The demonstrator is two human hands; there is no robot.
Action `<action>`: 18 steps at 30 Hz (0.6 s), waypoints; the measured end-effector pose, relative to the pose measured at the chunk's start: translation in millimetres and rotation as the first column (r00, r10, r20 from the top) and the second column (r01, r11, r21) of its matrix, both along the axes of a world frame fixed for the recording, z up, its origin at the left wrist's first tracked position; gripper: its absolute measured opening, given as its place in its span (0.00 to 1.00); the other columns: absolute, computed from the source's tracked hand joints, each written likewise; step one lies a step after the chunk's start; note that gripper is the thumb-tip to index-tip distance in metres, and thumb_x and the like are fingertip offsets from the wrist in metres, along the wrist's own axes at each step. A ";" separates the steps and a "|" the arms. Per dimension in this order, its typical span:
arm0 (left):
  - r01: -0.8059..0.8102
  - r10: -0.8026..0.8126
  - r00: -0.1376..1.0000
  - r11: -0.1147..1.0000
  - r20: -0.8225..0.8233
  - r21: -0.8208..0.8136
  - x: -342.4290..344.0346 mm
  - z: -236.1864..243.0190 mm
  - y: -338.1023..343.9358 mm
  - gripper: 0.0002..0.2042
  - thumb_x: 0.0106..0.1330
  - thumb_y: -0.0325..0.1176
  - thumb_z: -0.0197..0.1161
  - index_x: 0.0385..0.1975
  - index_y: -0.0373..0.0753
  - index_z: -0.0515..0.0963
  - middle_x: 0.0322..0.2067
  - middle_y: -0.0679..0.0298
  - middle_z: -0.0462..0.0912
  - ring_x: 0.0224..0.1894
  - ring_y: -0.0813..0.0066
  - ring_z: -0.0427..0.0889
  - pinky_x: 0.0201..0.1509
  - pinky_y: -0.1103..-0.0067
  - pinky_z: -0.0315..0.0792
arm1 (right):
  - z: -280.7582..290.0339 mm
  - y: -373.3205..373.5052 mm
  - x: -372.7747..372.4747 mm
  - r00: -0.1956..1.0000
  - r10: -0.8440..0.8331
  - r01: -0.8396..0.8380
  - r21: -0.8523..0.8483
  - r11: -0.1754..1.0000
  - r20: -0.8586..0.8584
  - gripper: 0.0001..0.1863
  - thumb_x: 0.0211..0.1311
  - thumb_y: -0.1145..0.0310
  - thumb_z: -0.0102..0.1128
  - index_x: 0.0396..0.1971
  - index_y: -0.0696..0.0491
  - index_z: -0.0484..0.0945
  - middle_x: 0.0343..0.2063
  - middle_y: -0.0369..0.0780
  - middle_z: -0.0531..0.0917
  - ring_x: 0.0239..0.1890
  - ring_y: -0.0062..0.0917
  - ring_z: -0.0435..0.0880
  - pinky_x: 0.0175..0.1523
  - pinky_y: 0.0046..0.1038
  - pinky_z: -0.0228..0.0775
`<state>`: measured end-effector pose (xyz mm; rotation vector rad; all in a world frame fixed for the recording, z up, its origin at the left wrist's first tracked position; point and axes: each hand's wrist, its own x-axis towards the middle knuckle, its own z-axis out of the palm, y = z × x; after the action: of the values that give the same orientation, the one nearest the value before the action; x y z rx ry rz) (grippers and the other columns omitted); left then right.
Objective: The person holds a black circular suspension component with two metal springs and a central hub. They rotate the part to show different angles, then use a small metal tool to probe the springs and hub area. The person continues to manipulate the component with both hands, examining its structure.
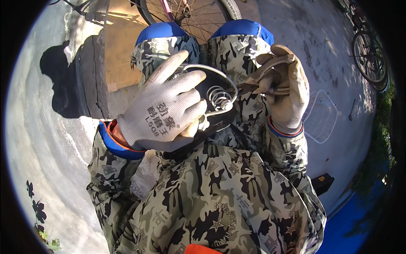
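Two gloved hands work over the person's lap. The left hand (163, 112), in a grey knit glove, is curled around one black bicycle saddle (213, 99) turned underside up, its two coil springs (220, 98) and wire rails showing. At three o'clock from the saddle, the right hand (285, 91), in a tan leather glove, is closed on one pair of pliers (258, 86) whose tip meets the saddle's edge. At twelve o'clock stands one bicycle wheel (190, 12); a second bicycle (368, 55) and one white wire basket (320, 116) sit toward three o'clock on the concrete ground (321, 34).
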<state>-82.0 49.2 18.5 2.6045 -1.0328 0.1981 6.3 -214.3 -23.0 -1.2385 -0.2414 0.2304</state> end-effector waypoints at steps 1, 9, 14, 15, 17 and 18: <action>-0.010 0.010 1.000 0.999 0.000 -0.042 -4.5 -4.2 2.9 0.13 0.55 0.42 0.66 0.30 0.38 0.82 0.30 0.59 0.81 0.54 0.62 0.81 0.73 0.45 0.64 | -0.4 -0.1 -1.4 1.000 0.010 -0.010 0.001 1.000 -0.003 0.32 0.83 0.49 0.37 0.63 0.65 0.70 0.47 0.53 0.85 0.21 0.18 0.82 0.15 0.14 0.56; -0.116 0.167 0.955 0.970 0.244 -0.212 -29.8 -12.8 19.3 0.09 0.49 0.36 0.72 0.28 0.39 0.85 0.24 0.66 0.82 0.44 0.64 0.87 0.62 0.40 0.75 | 13.3 -0.7 -18.3 0.978 0.133 -0.166 0.211 0.963 0.159 0.34 0.81 0.48 0.41 0.66 0.66 0.63 0.49 0.56 0.81 0.26 0.24 0.85 0.24 0.19 0.73; -0.129 0.193 0.919 0.972 0.345 -0.199 -31.2 13.9 16.4 0.09 0.51 0.34 0.67 0.27 0.35 0.86 0.23 0.60 0.83 0.40 0.59 0.86 0.57 0.38 0.76 | 38.6 -9.8 -13.0 0.958 0.013 -0.150 0.464 0.873 0.285 0.32 0.82 0.52 0.41 0.71 0.63 0.60 0.57 0.56 0.76 0.26 0.19 0.75 0.25 0.21 0.73; -0.096 0.184 0.912 0.964 0.366 -0.247 -25.4 16.4 15.4 0.10 0.49 0.34 0.67 0.27 0.34 0.86 0.24 0.59 0.83 0.40 0.57 0.85 0.55 0.46 0.78 | 44.6 -14.2 -10.4 0.949 -0.036 -0.119 0.463 0.878 0.312 0.32 0.82 0.52 0.41 0.72 0.61 0.60 0.59 0.56 0.75 0.25 0.17 0.71 0.24 0.20 0.70; -0.088 0.208 0.882 0.954 0.422 -0.287 -12.2 20.3 11.6 0.11 0.49 0.34 0.67 0.28 0.34 0.85 0.24 0.59 0.82 0.40 0.55 0.83 0.51 0.59 0.81 | 55.5 -26.7 0.7 0.913 -0.058 -0.169 0.505 0.846 0.404 0.31 0.83 0.53 0.40 0.72 0.61 0.61 0.60 0.57 0.75 0.24 0.17 0.70 0.24 0.19 0.69; -0.120 0.234 0.887 0.950 0.399 -0.290 -4.8 20.7 8.5 0.11 0.50 0.35 0.67 0.28 0.34 0.85 0.24 0.59 0.82 0.41 0.55 0.83 0.48 0.63 0.80 | 58.5 -32.4 5.4 0.892 -0.096 -0.145 0.480 0.865 0.442 0.31 0.83 0.53 0.39 0.72 0.61 0.61 0.60 0.57 0.76 0.24 0.16 0.70 0.23 0.18 0.68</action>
<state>-86.8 57.7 39.2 2.4617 -0.8210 0.9257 11.7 -246.6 35.5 -0.7458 -0.6831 -0.1084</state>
